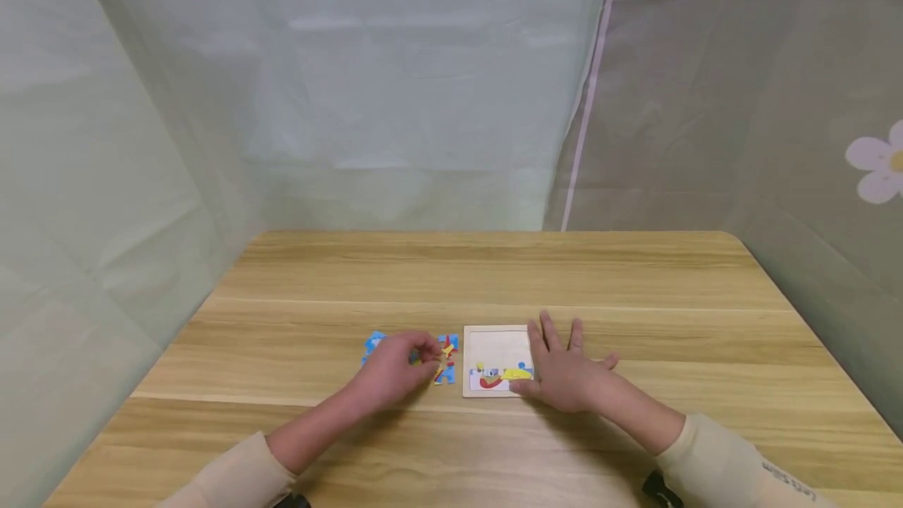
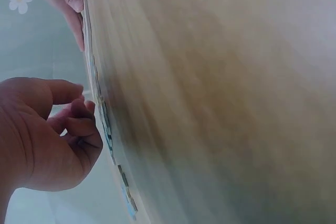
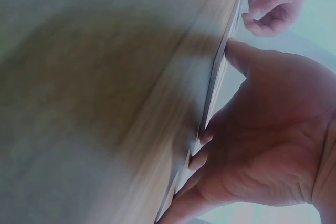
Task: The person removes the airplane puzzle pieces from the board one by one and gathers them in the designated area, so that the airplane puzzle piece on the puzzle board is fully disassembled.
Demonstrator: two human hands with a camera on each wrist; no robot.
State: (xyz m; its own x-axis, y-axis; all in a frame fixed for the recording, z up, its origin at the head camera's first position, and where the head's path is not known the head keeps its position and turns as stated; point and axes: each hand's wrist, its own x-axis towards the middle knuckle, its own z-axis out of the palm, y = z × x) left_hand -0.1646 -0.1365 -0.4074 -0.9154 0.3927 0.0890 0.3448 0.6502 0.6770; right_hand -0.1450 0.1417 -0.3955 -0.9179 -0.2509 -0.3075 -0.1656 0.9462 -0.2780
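On the table a light wooden puzzle frame (image 1: 466, 363) lies flat, with a strip of picture pieces (image 1: 494, 379) in red, yellow and white along its near side. My right hand (image 1: 567, 375) is spread over the frame's right edge, thumb at the near edge and fingers pointing away. To the left lie loose jigsaw pieces (image 1: 447, 344), blue with red and yellow. Over them hovers my left hand (image 1: 395, 367), fingers bent and thumb a little apart; I see no piece between them. In the left wrist view, the fingertips (image 2: 86, 107) are close to the pieces. My hand hides some pieces.
The wood-grain table (image 1: 635, 288) stretches out around the puzzle. Pale cloth curtains (image 1: 423, 100) hang behind and beside it. A blue jigsaw piece (image 1: 376, 339) shows beyond the left wrist.
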